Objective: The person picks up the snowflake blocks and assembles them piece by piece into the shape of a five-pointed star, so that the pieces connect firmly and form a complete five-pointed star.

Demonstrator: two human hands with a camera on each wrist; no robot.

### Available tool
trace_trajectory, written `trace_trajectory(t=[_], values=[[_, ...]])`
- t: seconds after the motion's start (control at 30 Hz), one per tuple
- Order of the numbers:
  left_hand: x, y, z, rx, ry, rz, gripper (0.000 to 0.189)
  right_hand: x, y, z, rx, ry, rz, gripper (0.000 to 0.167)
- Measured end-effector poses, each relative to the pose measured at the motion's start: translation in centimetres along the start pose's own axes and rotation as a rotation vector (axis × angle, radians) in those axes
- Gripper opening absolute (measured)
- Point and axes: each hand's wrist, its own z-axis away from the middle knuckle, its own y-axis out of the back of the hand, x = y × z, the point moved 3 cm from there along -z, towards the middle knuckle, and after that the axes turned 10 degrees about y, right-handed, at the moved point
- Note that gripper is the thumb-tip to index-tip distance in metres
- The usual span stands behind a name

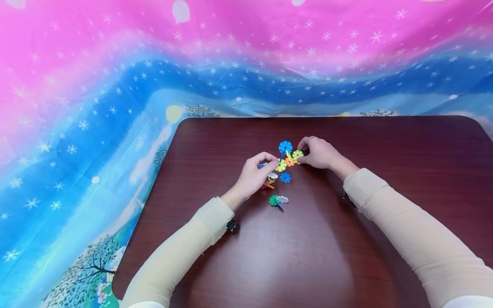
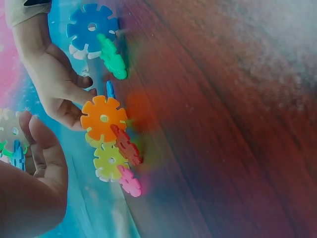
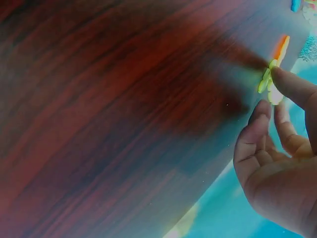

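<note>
Several notched plastic discs are joined in a cluster near the table's middle. In the head view my left hand [image 1: 257, 173] pinches the left edge of a yellow disc [image 1: 280, 165]. Opposite, my right hand [image 1: 319, 152] holds another yellow disc [image 1: 298, 155] between thumb and fingers. Between the two sits an orange disc [image 1: 289, 161], with a larger blue disc [image 1: 285, 147] behind. In the right wrist view the right thumb [image 3: 292, 84] presses against yellow pieces [image 3: 270, 82]. Past the left fingertips [image 2: 42, 134], a pale grey disc [image 2: 7, 124] is partly hidden.
A small blue disc [image 1: 285, 177] lies near the cluster. Closer in is a joined piece with a green disc [image 1: 274, 200]. More joined discs, one orange [image 2: 104, 119], stand under the left hand. The brown table [image 1: 300, 265] meets a patterned cloth [image 1: 231, 51] behind.
</note>
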Motion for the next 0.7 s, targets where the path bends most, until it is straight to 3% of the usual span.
trace_trajectory(t=[0.23,0.4,0.53,0.7], values=[[0.2,0.1,-0.1,0.018,-0.049,-0.063,0.016,-0.3,0.6,1.6,0.088,0.028,-0.182,0.021],[0.3,0.2,0.0,0.024,-0.063,-0.086,0.017,-1.3,1.1,4.2,0.177,0.058,-0.37,0.026],[0.3,0.2,0.1,0.03,-0.063,-0.09,0.018,-2.4,0.7,6.1,0.187,0.069,-0.563,0.031],[0.2,0.0,0.2,0.037,-0.069,-0.087,0.019,-3.8,0.3,7.4,0.202,0.105,-0.693,0.032]])
